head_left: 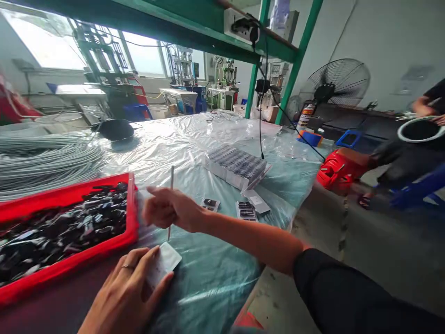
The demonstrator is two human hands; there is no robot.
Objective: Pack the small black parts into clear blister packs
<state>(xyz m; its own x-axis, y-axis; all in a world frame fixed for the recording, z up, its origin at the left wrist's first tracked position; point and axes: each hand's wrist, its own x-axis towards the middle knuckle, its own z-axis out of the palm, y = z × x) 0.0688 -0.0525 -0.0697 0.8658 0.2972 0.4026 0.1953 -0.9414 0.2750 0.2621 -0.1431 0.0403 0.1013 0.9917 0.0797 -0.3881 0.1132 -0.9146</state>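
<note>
My left hand, a ring on one finger, grips a small flat white packet between thumb and fingers against the table. Above and beyond it, my right hand is closed around a thin greyish stick held upright. The stick's lower end points down near the packet's far edge. My right fingers are blurred. Left of both hands stands a red tray filled with small black parts. Past my right forearm lie two small clear packs with dark pieces, one nearer and one farther left.
A stack of clear blister trays sits mid-table, a white card beside it. Coiled grey cable lies at left. A black cord hangs from the green shelf frame. At right, a person's hand is near a white ring-shaped coil.
</note>
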